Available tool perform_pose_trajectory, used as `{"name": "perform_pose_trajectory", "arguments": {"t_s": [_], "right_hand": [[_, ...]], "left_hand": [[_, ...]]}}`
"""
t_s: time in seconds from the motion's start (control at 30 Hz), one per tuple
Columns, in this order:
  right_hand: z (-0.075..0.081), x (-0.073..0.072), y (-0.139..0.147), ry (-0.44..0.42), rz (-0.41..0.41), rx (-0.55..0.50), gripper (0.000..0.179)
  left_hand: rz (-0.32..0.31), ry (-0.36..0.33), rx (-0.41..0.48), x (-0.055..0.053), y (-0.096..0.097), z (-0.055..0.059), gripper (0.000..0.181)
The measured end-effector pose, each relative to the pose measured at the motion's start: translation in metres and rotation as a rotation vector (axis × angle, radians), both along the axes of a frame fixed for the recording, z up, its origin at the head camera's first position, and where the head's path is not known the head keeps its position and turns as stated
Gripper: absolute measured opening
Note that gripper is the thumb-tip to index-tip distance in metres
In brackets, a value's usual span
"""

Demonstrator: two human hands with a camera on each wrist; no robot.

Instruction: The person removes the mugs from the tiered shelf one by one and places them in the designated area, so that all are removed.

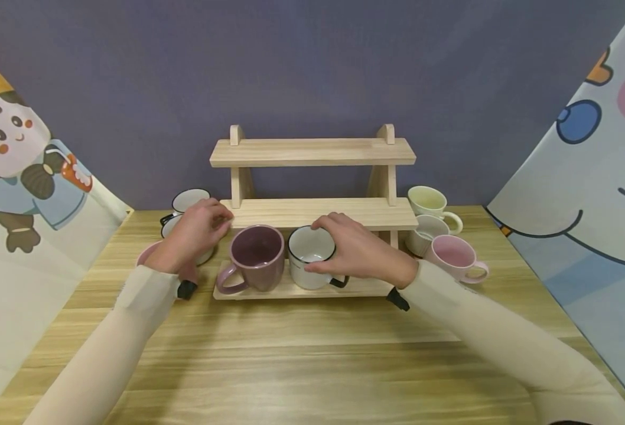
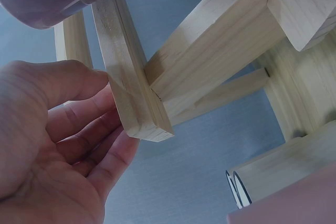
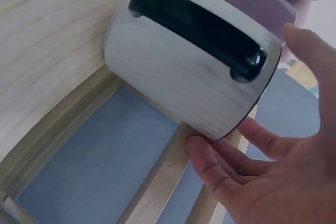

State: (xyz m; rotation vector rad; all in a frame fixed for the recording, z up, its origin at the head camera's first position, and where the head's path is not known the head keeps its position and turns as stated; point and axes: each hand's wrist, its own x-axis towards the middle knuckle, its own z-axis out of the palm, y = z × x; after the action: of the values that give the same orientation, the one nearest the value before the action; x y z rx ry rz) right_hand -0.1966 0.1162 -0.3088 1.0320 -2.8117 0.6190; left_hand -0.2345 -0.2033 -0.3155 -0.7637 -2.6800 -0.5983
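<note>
My right hand point(image 1: 363, 248) holds a white enamel-style mug point(image 1: 302, 274) with a black rim and black handle, thumb and fingers spread across its rim. The mug is on the lowest board of a wooden tiered shelf point(image 1: 312, 212), its handle point(image 3: 197, 30) pointing right. Immediately left of it stands a larger purple mug point(image 1: 261, 271), handle toward the left. At the left end of the middle board is my left hand point(image 1: 195, 230). The left wrist view shows its thumb and fingers point(image 2: 118, 158) pinching the corner of that board point(image 2: 139, 116).
To the shelf's right a pale yellow mug point(image 1: 426, 200), a white mug point(image 1: 421, 236) and a pink mug point(image 1: 453, 254) stand close together. White mugs with black rims point(image 1: 190, 198) and a pink mug point(image 1: 147, 252) are partly hidden behind my left arm. A grey-blue backdrop point(image 1: 312, 71) rises behind.
</note>
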Motion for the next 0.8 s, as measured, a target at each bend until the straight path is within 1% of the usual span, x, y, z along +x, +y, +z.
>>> {"name": "perform_pose_trajectory", "arguments": {"t_s": [0.23, 0.43, 0.6, 0.8], "right_hand": [[0.001, -0.001, -0.009, 0.003, -0.013, 0.026, 0.076], [0.002, -0.001, -0.013, 0.032, 0.001, 0.027, 0.068], [0.001, -0.001, -0.01, 0.057, 0.008, 0.022, 0.069], [0.001, 0.003, 0.001, 0.067, 0.013, 0.036, 0.072]], "left_hand": [[0.007, 0.001, -0.009, 0.0, 0.0, 0.0, 0.011], [0.009, 0.001, -0.015, -0.001, 0.0, 0.0, 0.011], [0.014, -0.01, -0.023, -0.001, 0.001, 0.0, 0.012], [-0.001, 0.007, -0.021, -0.001, 0.0, 0.001, 0.011]]}}
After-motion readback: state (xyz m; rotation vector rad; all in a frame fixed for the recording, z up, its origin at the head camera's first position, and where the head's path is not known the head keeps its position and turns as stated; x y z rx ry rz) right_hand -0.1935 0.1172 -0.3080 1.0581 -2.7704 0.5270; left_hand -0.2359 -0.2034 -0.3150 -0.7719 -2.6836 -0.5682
